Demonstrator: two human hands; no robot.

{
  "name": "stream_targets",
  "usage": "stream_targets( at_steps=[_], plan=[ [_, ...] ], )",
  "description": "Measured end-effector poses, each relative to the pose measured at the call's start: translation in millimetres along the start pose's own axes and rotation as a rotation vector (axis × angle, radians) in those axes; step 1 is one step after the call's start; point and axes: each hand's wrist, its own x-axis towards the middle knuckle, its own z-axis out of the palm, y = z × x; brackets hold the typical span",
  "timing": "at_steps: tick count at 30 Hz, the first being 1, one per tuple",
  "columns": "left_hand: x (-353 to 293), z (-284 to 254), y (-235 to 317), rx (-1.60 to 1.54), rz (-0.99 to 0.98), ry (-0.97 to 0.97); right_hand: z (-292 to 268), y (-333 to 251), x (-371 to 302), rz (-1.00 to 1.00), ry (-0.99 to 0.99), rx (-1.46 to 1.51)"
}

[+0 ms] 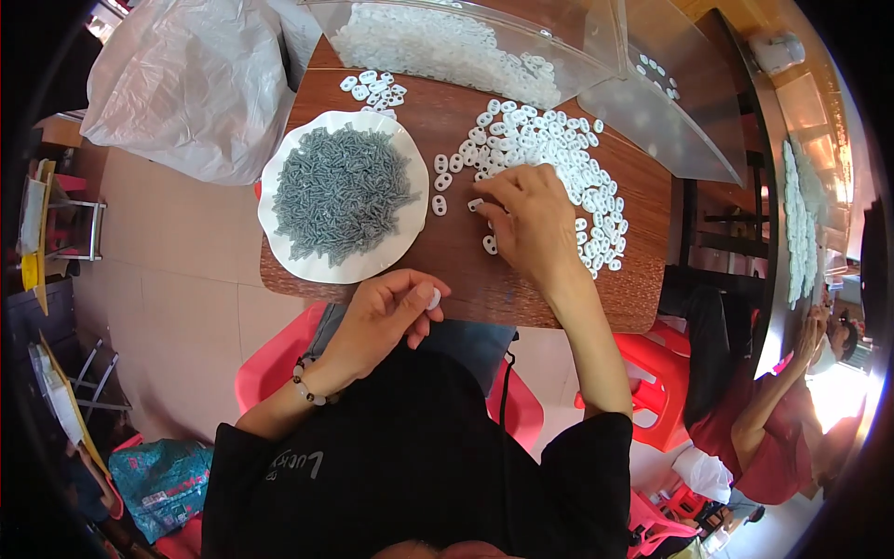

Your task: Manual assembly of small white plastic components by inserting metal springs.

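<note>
A small white oval plastic piece [434, 298] is pinched between the thumb and fingers of my left hand [391, 309], close to the table's near edge. My right hand [535, 219] reaches over the table, thumb and index finger apart. Right by its thumb tip lies another white piece with holes [475, 204]; whether they touch I cannot tell. Beyond and right of that hand spreads a pile of white two-holed pieces [559, 149]. To the left, a white scalloped plate [268, 200] bears a heap of small grey ridged parts [343, 191].
A clear plastic bin [596, 70] with more white pieces stands at the table's far side. Several loose pieces [372, 88] lie behind the plate. A large white bag [186, 88] bulges at far left. Red stools [652, 382] stand below. At right, another person [778, 424] sits at work.
</note>
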Motion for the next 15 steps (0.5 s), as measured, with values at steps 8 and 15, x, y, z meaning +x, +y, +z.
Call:
stream_targets(
  at_steps=[8, 15],
  plan=[
    [-15, -1, 14, 0.062, -0.001, 0.046, 11, -8, 10, -0.071, -0.156, -0.174],
    [-22, -8, 24, 0.066, 0.064, 0.073, -4, -19, -3, 0.0, 0.004, -0.059]
  ],
)
